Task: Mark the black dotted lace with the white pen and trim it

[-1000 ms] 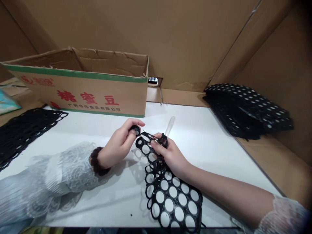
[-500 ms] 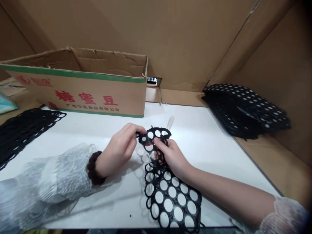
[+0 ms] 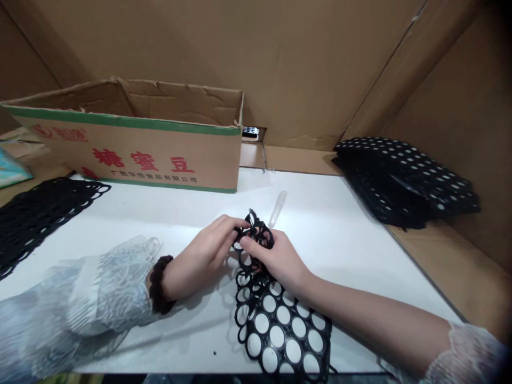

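Observation:
A black sheet with rows of round holes (image 3: 285, 314) lies at the table's front edge, its upper end bunched and lifted in my hands. White table shows through the holes. My right hand (image 3: 276, 253) is closed round the bunched end, thumb on top. From the other side my left hand (image 3: 212, 242), with a dark band at the wrist, pinches the tip of the same end between thumb and fingers. Just beyond my right hand lies a narrow translucent strip (image 3: 278, 208), which touches neither hand.
A large open cardboard box (image 3: 160, 154) with red lettering stands at the back left. Another black holed sheet (image 3: 40, 218) lies at the left. Dotted black sheets (image 3: 408, 181) are piled at the right. Cardboard walls (image 3: 296, 69) enclose the back and right side.
The upper end of the sheet, fanned out before, is now bunched closer together. My left hand has moved slightly right, towards my right hand. The translucent strip is more fully visible.

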### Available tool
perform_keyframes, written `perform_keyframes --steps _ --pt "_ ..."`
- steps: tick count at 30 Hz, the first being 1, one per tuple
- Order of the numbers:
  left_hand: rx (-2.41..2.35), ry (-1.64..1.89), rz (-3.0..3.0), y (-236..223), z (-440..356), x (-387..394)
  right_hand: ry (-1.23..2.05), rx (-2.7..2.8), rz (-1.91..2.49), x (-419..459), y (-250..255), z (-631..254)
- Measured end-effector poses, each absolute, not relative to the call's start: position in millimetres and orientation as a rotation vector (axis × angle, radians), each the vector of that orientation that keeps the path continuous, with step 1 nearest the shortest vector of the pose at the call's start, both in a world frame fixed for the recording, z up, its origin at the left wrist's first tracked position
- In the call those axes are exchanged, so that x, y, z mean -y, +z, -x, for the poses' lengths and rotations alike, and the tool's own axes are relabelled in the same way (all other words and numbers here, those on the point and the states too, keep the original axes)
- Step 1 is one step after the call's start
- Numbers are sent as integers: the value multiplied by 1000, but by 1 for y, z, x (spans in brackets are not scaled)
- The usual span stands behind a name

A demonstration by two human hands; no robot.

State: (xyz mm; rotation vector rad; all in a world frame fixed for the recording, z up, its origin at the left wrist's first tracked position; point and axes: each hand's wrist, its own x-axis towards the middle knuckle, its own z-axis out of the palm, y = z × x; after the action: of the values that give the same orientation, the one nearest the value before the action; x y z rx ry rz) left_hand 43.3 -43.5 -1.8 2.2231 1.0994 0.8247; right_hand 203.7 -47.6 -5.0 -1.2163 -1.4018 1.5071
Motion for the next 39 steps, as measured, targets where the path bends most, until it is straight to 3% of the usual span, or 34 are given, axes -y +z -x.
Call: perform_keyframes --steps 14,34,39 --pt "-1088 656 -2202 0 -41 39 1537 1413 1111 48 -6 -203" --pt "-992 752 -1465 -2 -45 34 1494 1508 1090 48 -4 -204" --pt "-1016 773 -1728 -1 -45 40 1468 1476 1105 49 -6 -205"
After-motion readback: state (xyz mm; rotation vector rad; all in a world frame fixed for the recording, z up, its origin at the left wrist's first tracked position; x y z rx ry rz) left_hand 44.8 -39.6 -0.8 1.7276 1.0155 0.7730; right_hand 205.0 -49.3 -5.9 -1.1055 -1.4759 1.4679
